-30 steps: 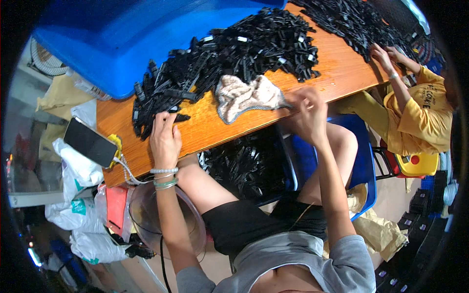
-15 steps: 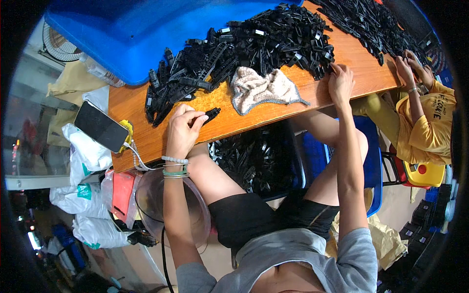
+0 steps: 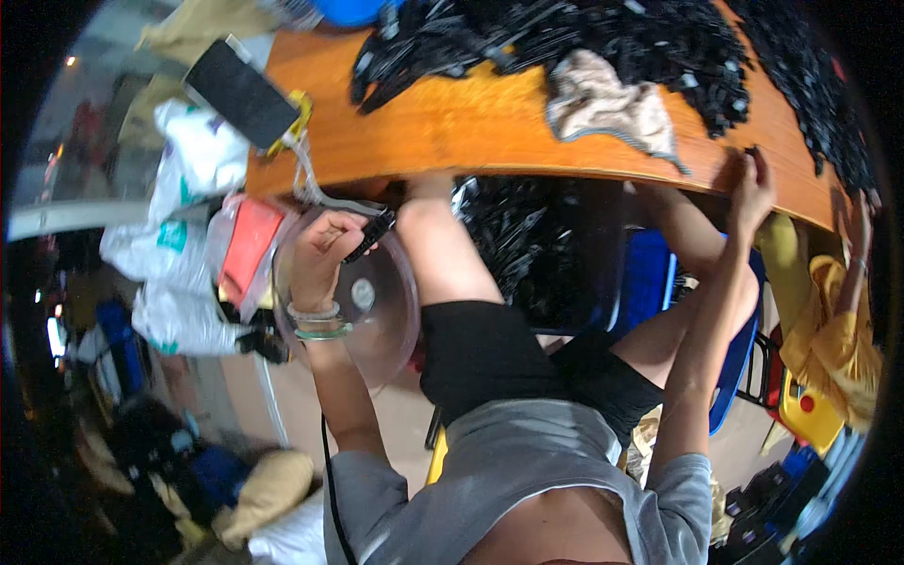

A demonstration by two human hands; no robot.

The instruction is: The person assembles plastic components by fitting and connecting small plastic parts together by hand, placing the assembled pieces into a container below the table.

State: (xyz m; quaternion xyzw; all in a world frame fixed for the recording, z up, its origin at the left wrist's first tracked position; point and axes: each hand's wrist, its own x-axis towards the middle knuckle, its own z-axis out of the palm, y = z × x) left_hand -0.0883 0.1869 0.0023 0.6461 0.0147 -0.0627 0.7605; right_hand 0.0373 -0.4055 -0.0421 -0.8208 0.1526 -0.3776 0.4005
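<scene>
My left hand [image 3: 322, 259] is out beyond the table's near edge, above a clear round plastic tub [image 3: 381, 325]. Its fingers are closed on a ribbed black plastic part [image 3: 368, 236]. Over at the right, my right hand [image 3: 754, 195] rests at the edge of the wooden table [image 3: 443, 122]. Those fingertips are pinched, with a small black piece [image 3: 750, 152] showing at their tips, blurred by motion. A heap of black plastic parts [image 3: 603, 38] covers the far side of the table. Between the heap and the near edge lies a crumpled beige cloth [image 3: 607, 99].
A phone [image 3: 240, 91] with a cable lies at the table's left corner. White bags [image 3: 193, 160] hang and lie to the left. Under the table, more black parts [image 3: 518, 245] fill a container beside a blue bin [image 3: 648, 268]. A co-worker in yellow [image 3: 829, 330] sits at the right.
My left hand has drawn off the tabletop with the black part and come over the tub. The view has shifted, so the table appears higher. My right hand stays near the table edge.
</scene>
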